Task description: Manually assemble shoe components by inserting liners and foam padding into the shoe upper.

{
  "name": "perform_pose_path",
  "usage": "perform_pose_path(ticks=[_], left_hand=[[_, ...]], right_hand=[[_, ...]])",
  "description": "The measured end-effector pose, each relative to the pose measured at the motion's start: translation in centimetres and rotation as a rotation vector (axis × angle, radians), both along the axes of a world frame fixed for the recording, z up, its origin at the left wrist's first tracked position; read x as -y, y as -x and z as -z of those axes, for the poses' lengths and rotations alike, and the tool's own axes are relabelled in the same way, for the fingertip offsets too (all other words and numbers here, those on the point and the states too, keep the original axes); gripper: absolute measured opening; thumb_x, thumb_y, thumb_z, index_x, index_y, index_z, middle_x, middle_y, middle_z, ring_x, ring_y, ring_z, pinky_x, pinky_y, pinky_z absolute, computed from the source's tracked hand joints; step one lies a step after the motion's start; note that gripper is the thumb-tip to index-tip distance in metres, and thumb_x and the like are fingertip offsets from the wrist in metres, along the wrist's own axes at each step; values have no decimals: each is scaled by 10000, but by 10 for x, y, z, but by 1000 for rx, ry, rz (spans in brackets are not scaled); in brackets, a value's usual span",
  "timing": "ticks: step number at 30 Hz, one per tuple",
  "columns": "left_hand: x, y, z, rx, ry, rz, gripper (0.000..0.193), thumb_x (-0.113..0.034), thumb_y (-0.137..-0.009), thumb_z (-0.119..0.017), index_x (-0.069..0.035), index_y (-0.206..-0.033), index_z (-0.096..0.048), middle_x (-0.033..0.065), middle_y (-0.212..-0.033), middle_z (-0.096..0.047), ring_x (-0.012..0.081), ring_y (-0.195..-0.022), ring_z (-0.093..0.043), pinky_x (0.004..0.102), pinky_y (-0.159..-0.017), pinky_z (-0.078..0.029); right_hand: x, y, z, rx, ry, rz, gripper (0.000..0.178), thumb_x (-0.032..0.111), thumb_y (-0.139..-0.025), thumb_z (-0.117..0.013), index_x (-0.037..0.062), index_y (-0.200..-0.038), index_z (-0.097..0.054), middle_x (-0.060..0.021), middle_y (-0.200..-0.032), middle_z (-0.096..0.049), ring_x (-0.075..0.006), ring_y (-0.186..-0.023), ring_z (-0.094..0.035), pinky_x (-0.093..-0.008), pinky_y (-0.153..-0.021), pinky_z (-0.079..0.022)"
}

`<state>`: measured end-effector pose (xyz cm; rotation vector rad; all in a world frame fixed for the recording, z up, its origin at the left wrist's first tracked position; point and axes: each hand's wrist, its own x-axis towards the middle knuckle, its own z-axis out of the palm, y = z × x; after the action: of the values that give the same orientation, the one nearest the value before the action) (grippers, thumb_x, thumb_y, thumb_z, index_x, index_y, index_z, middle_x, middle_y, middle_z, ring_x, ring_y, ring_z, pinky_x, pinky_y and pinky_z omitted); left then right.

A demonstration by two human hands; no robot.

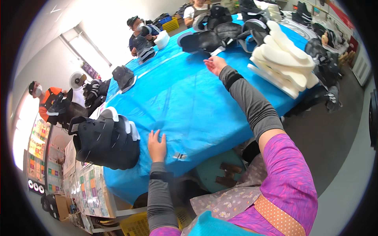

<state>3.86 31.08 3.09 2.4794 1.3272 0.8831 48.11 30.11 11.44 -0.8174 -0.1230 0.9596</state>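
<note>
My left hand [157, 147] lies on the near edge of a table [173, 106] under a blue cover, its fingers apart and nothing held. To its left, close by but not touching, stands a bulky stack of black sewn fabric pieces [104, 141] with white edges. My right hand [215, 65] is stretched far across the table, palm turned partly up and fingers extended, with nothing visible in it. Just beyond that hand lie black padded pieces with white edging [202, 41]. A small dark-and-white scrap [180, 156] sits near the front edge, right of my left hand.
A pile of white curved foam pieces [281, 63] occupies the table's right side. Farther off are a smaller black stack [124, 77] and a white roll [162, 40]. Several people work around the table, one in orange [49, 98]. A teal stool [216, 171] stands beneath the near edge.
</note>
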Motion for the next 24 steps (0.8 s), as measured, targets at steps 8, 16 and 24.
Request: perform_pose_path(ticks=[8,16,24], left_hand=[[4,-2,2,-47,-54,-24,409,-317,-836,-615,-75,-1166,-601,210,-1328,-489,381,-1254,-423,439,-1031,-346],[9,-12,-3,-38,-23,-32,427,-342,-838,-605,-88,-1182,-587,172,-1348,-473,343,-1275,-403,431,-1046,-317],[6,1,0,-38,-73,-72,410,-323,-838,-614,-77,-1165,-585,193,-1316,-492,371,-1234,-434,446,-1015,-346]], right_hand=[[-76,-48,54,38,20,222,611,8,-816,-501,191,-1344,-256,-163,-986,-612,-266,-781,-625,-393,-679,-495],[-86,-95,58,115,-3,48,544,49,-844,-556,71,-1339,-331,-159,-1182,-508,-343,-947,-616,-437,-773,-477],[-106,-58,71,387,178,28,579,88,-803,-663,173,-1311,-397,-70,-1257,-501,-268,-1094,-559,-399,-845,-425]])
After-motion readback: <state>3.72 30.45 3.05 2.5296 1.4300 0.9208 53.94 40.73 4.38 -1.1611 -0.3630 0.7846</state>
